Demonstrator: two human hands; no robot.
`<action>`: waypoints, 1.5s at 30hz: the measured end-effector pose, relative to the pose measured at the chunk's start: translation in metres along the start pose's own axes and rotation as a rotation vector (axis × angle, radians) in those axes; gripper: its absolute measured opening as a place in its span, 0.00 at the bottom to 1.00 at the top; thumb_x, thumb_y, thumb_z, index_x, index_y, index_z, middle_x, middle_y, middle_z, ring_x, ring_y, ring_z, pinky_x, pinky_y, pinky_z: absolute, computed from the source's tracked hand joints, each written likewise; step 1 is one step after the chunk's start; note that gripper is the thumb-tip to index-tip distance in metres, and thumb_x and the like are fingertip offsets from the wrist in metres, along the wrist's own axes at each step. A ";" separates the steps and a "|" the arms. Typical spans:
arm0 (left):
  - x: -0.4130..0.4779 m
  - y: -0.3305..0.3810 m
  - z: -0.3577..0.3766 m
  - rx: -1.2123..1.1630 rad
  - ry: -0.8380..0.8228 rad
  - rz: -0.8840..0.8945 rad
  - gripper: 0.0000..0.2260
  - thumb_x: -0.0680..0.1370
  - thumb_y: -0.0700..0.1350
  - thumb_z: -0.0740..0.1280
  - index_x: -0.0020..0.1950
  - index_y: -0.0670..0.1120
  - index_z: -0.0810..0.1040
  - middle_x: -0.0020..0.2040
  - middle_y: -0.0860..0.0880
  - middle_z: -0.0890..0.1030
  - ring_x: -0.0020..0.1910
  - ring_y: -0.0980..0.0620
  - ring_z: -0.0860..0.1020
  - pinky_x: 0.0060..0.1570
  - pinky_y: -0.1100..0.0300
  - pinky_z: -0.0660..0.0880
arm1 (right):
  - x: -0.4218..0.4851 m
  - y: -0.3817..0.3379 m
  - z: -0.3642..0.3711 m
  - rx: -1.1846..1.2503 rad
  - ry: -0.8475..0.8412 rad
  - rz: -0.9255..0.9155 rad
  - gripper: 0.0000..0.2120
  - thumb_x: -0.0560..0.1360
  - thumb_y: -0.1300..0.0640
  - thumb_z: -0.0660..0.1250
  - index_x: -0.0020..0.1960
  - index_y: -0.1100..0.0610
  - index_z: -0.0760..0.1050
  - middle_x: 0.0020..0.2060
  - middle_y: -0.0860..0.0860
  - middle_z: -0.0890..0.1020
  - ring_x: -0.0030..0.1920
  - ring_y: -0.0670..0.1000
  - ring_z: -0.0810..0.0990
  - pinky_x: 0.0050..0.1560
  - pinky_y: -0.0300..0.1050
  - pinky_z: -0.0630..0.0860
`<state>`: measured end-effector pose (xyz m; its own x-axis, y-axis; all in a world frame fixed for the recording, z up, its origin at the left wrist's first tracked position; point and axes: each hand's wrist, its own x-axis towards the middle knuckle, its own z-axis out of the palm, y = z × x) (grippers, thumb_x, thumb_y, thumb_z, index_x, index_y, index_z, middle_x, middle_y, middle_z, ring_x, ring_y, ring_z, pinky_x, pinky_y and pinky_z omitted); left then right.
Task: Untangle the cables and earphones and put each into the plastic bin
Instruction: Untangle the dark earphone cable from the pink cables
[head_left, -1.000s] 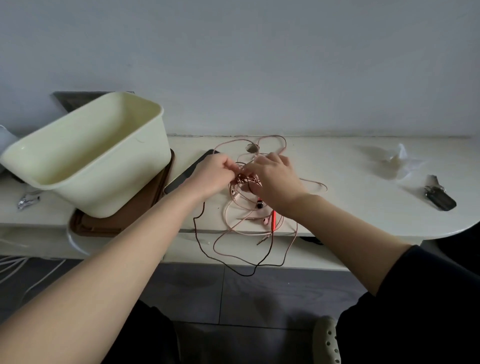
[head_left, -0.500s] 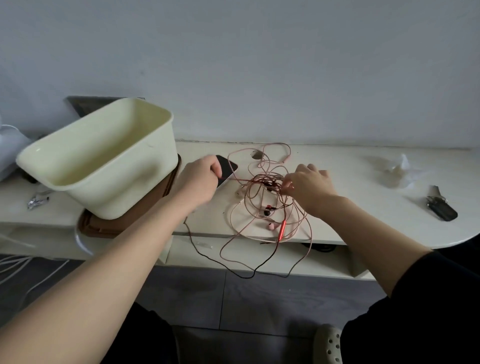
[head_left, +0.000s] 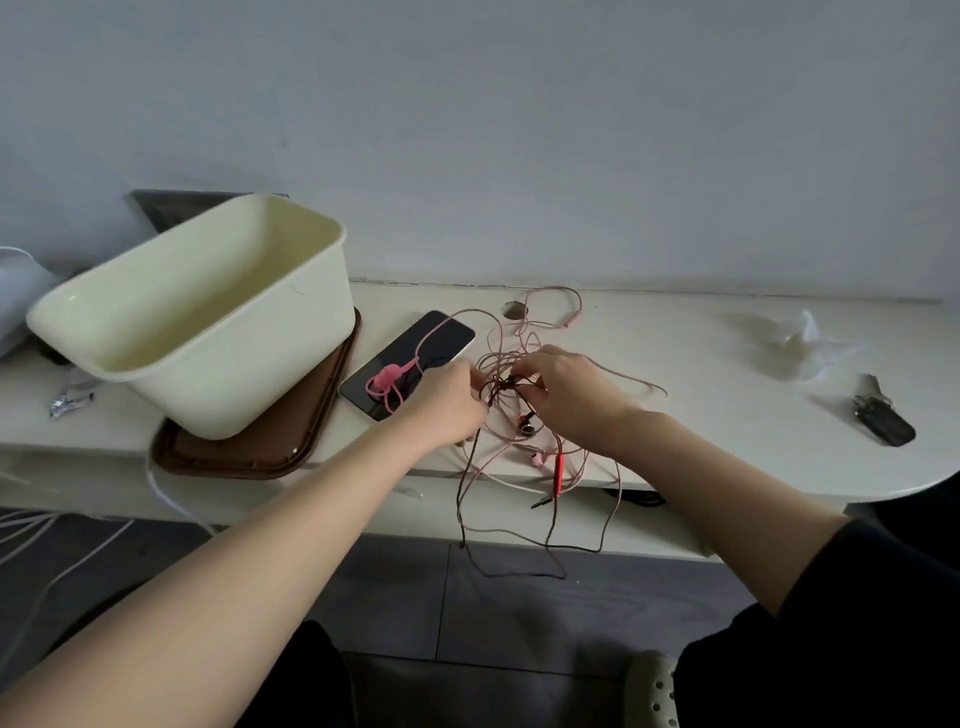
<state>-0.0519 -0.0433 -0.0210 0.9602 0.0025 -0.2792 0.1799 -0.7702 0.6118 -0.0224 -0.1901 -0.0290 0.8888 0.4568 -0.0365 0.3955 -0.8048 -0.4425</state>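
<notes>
A tangle of pink and dark red earphone cables (head_left: 511, 387) lies on the white table (head_left: 701, 415), with loops hanging over the front edge. My left hand (head_left: 447, 402) and my right hand (head_left: 569, 392) both pinch strands at the knot in the middle. A pink cable end with a pink clip (head_left: 387, 376) lies across a black phone (head_left: 410, 364). Red earbuds (head_left: 527, 423) and a red inline remote (head_left: 559, 467) sit just below my hands. The cream plastic bin (head_left: 208, 332) stands tilted at the left and looks empty.
The bin rests on a brown tray (head_left: 249, 449). A car key (head_left: 883, 415) and crumpled clear plastic (head_left: 800, 340) lie at the right. A small metal object (head_left: 70, 402) lies at the far left. White cables (head_left: 31, 540) trail on the floor below.
My left hand has come back from over the phone to the knot, and my right hand has closed in beside it. The pink clip end now lies across the phone.
</notes>
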 end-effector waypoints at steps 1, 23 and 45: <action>0.000 -0.001 0.002 -0.030 -0.046 -0.032 0.06 0.76 0.35 0.59 0.51 0.42 0.71 0.44 0.41 0.81 0.40 0.44 0.83 0.38 0.55 0.80 | 0.001 0.001 0.000 0.000 -0.001 0.004 0.14 0.79 0.58 0.60 0.64 0.57 0.73 0.60 0.54 0.74 0.59 0.55 0.74 0.59 0.46 0.70; 0.005 -0.009 -0.006 -0.031 0.211 0.096 0.07 0.78 0.37 0.63 0.41 0.46 0.71 0.35 0.47 0.80 0.26 0.57 0.77 0.27 0.73 0.71 | 0.003 0.013 -0.005 -0.087 -0.071 0.190 0.10 0.80 0.59 0.56 0.56 0.56 0.75 0.53 0.56 0.79 0.52 0.58 0.77 0.44 0.44 0.68; 0.003 -0.022 -0.021 0.337 0.149 -0.045 0.08 0.78 0.37 0.58 0.54 0.42 0.74 0.54 0.44 0.72 0.53 0.43 0.75 0.56 0.49 0.72 | -0.005 0.010 -0.011 -0.237 0.009 0.194 0.11 0.81 0.55 0.56 0.58 0.60 0.73 0.52 0.58 0.78 0.52 0.61 0.77 0.43 0.45 0.68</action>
<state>-0.0486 -0.0132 -0.0195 0.9779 0.1148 -0.1747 0.1661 -0.9341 0.3161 -0.0199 -0.2048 -0.0233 0.9546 0.2834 -0.0913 0.2602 -0.9432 -0.2066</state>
